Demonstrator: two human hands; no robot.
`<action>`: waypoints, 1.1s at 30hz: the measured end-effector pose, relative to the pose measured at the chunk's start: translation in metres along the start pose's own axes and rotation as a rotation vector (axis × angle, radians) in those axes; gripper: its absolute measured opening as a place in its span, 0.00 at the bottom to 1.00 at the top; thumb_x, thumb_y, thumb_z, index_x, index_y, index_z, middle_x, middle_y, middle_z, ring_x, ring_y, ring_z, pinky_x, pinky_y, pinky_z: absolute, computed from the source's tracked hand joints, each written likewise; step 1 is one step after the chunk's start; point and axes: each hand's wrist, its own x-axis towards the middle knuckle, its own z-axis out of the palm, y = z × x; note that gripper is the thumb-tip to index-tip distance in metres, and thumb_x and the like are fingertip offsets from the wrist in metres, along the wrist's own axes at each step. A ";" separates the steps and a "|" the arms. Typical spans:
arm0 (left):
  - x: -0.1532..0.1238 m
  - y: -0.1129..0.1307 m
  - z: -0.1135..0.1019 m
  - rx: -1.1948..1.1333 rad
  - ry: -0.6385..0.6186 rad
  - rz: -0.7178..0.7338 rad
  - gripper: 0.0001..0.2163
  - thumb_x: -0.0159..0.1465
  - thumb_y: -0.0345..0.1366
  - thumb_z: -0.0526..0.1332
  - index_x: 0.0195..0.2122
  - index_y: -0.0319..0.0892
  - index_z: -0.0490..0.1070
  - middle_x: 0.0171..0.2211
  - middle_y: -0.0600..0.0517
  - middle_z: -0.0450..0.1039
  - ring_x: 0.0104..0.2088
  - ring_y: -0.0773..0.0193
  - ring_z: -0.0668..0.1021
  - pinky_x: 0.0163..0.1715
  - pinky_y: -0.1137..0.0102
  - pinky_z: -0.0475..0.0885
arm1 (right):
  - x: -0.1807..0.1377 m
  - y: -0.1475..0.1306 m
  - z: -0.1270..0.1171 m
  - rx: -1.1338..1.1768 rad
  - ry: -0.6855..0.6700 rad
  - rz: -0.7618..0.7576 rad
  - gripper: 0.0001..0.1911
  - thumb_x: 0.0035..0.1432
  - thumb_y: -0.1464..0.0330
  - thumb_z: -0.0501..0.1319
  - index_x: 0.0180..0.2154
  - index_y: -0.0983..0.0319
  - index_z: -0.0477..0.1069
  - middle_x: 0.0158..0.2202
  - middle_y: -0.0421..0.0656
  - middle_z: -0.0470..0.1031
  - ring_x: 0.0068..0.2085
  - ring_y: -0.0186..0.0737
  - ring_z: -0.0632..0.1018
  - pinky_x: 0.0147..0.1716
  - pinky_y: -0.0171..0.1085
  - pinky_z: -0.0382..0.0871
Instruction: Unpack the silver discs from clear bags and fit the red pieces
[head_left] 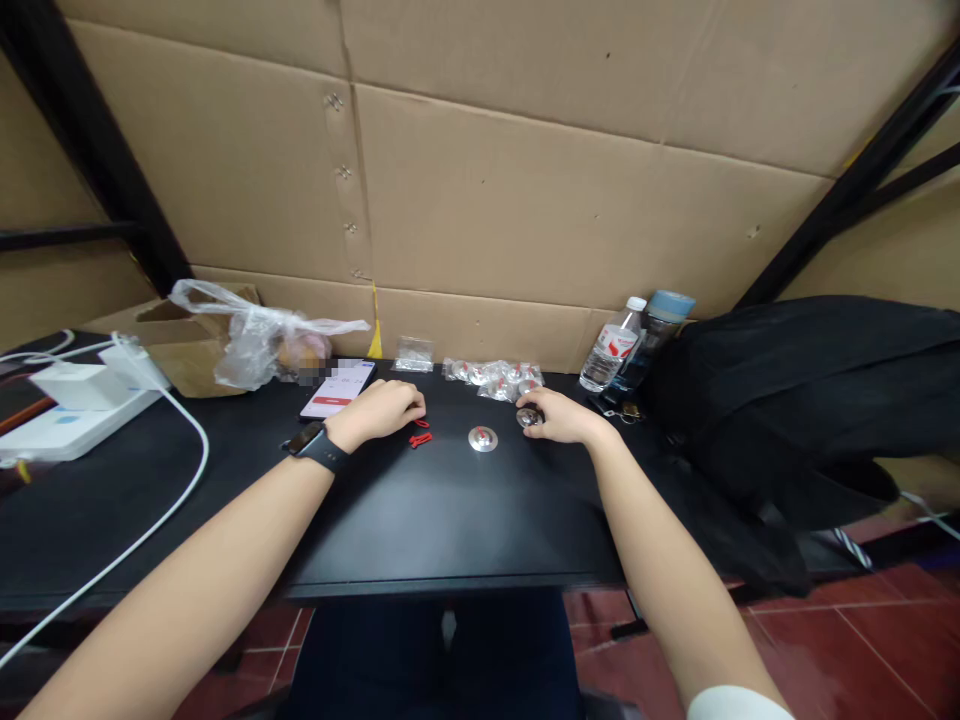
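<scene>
My left hand point(384, 408) rests knuckles-up on the black table point(450, 510), fingers curled, its fingertips touching small red clips point(420, 436). A black wristband is on that wrist. My right hand point(559, 416) lies further right, fingers curled around a small round silver disc point(527, 417). Between the two hands a second silver disc with a red centre point(482, 438) lies alone on the table. Just behind them sits a clear bag of several similar discs point(495, 378).
A phone point(337, 389) with a lit screen lies behind my left hand. A small clear packet point(414, 353), a plastic bag on a cardboard box point(247, 345), a white power strip and cable point(82, 400), two bottles point(615, 355) and a black bag point(795, 400) surround the area. Cardboard wall behind.
</scene>
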 end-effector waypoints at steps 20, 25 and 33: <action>0.004 0.032 -0.004 -0.208 0.226 -0.021 0.07 0.69 0.39 0.57 0.36 0.45 0.72 0.36 0.53 0.81 0.35 0.62 0.80 0.40 0.69 0.67 | 0.003 0.001 0.001 0.278 0.220 -0.023 0.19 0.49 0.67 0.71 0.45 0.59 0.76 0.42 0.43 0.80 0.38 0.39 0.79 0.39 0.37 0.73; 0.005 0.051 -0.008 -0.410 0.345 -0.039 0.07 0.65 0.42 0.63 0.36 0.46 0.77 0.37 0.54 0.82 0.36 0.62 0.80 0.41 0.68 0.70 | 0.008 -0.033 0.013 0.624 0.339 -0.147 0.20 0.50 0.64 0.71 0.45 0.59 0.74 0.48 0.47 0.77 0.44 0.43 0.80 0.38 0.39 0.76; 0.008 0.072 -0.006 -0.291 0.429 -0.032 0.09 0.68 0.44 0.61 0.39 0.49 0.80 0.41 0.52 0.83 0.45 0.57 0.80 0.49 0.60 0.63 | 0.009 -0.076 0.036 0.945 0.322 -0.179 0.22 0.49 0.62 0.73 0.46 0.57 0.73 0.51 0.47 0.75 0.49 0.46 0.80 0.44 0.43 0.80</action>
